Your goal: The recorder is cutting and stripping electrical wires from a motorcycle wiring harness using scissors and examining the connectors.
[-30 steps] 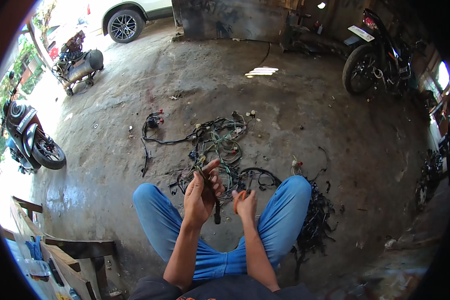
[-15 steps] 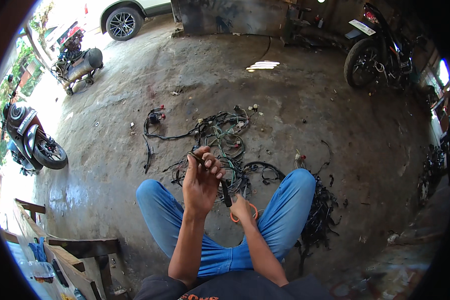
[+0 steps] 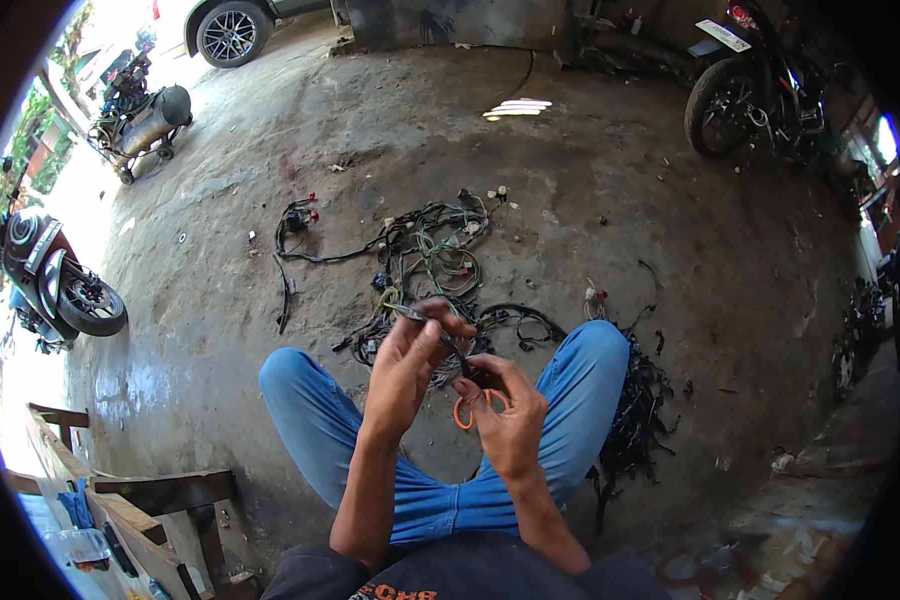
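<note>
Between my raised hands runs a dark wire bundle [image 3: 456, 352]. My left hand [image 3: 402, 372] is closed on its upper part, and a lighter end sticks out past the thumb. Lower down, my right hand [image 3: 513, 418] pinches the bundle between thumb and fingers. Two orange loops [image 3: 462, 414], like scissor handles, show beside the right fingers; whether that hand holds them or they lie behind it, I cannot tell. On the floor just beyond, a tangled wiring harness [image 3: 440, 258] spreads out, with black, green and pale wires and several connectors. My left hand hides part of it.
Black scraps [image 3: 642, 410] are heaped beside my right knee. A wooden bench [image 3: 160, 492] stands at the lower left. Farther off are a scooter [image 3: 65, 275], a wheeled tank compressor [image 3: 150, 125], a car [image 3: 232, 35] and a motorcycle [image 3: 745, 105].
My right hand has risen and turned, now pinching the dark bundle closer to my left hand. My left hand has tilted right and down, its fingers folding over the bundle. The view has shifted slightly.
</note>
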`<control>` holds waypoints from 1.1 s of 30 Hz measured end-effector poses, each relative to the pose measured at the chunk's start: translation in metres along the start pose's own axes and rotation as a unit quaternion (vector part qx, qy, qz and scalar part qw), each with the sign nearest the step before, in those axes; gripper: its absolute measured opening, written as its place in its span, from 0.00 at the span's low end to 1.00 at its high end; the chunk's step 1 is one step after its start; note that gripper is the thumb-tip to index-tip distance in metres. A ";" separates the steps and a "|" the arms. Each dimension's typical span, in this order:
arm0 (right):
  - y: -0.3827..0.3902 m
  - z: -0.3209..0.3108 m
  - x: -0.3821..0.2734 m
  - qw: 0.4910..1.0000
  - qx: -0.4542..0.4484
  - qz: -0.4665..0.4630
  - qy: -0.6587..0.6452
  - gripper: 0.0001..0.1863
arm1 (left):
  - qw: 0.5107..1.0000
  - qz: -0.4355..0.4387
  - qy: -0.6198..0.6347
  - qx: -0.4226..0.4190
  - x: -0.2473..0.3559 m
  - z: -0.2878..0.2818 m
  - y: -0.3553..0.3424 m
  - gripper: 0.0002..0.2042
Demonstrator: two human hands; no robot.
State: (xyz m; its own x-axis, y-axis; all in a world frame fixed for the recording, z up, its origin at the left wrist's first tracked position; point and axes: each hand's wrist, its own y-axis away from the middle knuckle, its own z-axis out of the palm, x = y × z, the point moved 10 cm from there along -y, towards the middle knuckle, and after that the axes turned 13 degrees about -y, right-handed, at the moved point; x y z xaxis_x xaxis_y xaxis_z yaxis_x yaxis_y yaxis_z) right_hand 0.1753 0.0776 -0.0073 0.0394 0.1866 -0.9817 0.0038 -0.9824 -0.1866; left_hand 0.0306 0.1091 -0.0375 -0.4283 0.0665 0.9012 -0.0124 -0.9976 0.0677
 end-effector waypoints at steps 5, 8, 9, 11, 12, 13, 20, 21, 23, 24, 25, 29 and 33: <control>-0.002 -0.007 -0.001 0.999 0.031 -0.010 -0.030 0.16 | 0.991 -0.045 -0.122 -0.036 -0.009 0.003 0.016 0.16; -0.002 -0.006 -0.004 0.999 0.002 -0.028 -0.017 0.16 | 0.987 -0.059 -0.139 -0.050 -0.009 0.002 0.020 0.16; -0.002 -0.003 -0.005 0.999 -0.017 -0.028 -0.013 0.16 | 0.985 -0.054 -0.152 -0.053 -0.007 0.002 0.020 0.16; -0.002 -0.008 -0.001 0.998 -0.021 0.020 -0.054 0.16 | 0.984 -0.048 -0.163 -0.060 -0.003 0.001 0.019 0.15; -0.001 -0.007 0.007 0.993 -0.027 0.068 -0.097 0.15 | 0.974 -0.055 -0.205 -0.077 -0.003 0.000 0.020 0.15; -0.001 -0.010 0.006 0.993 -0.027 0.067 -0.097 0.15 | 0.963 -0.061 -0.246 -0.095 -0.004 -0.001 0.022 0.15; -0.025 -0.035 0.031 0.945 0.073 0.103 -0.300 0.08 | 0.883 -0.004 -0.441 -0.159 -0.016 -0.001 0.027 0.14; -0.035 -0.038 0.037 0.946 0.073 0.102 -0.300 0.08 | 0.883 -0.003 -0.441 -0.159 -0.019 -0.005 0.029 0.14; -0.055 -0.069 0.041 0.959 0.164 0.032 -0.231 0.10 | 0.880 -0.025 -0.455 -0.136 -0.027 -0.025 0.034 0.11; -0.069 -0.073 0.050 0.959 0.164 0.030 -0.231 0.10 | 0.880 -0.023 -0.455 -0.136 -0.032 -0.034 0.039 0.11; -0.082 -0.084 0.055 0.955 0.198 0.011 -0.221 0.11 | 0.917 -0.050 -0.389 -0.075 -0.035 -0.055 0.045 0.11; -0.123 -0.072 0.088 0.928 0.192 0.064 -0.312 0.12 | 0.990 -0.062 -0.081 0.092 -0.031 -0.108 0.071 0.11; -0.150 -0.096 0.143 0.867 0.256 0.121 -0.410 0.11 | 0.978 0.007 -0.088 0.190 0.021 -0.130 0.086 0.15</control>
State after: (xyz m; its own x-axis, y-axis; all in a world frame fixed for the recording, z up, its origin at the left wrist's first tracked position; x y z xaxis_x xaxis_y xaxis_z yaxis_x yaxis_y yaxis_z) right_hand 0.2766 0.2517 -0.1154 -0.7475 0.1205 -0.6533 -0.3571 -0.9021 0.2423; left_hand -0.0968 0.0220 -0.0686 -0.2630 0.0879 0.9608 0.3438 -0.9219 0.1785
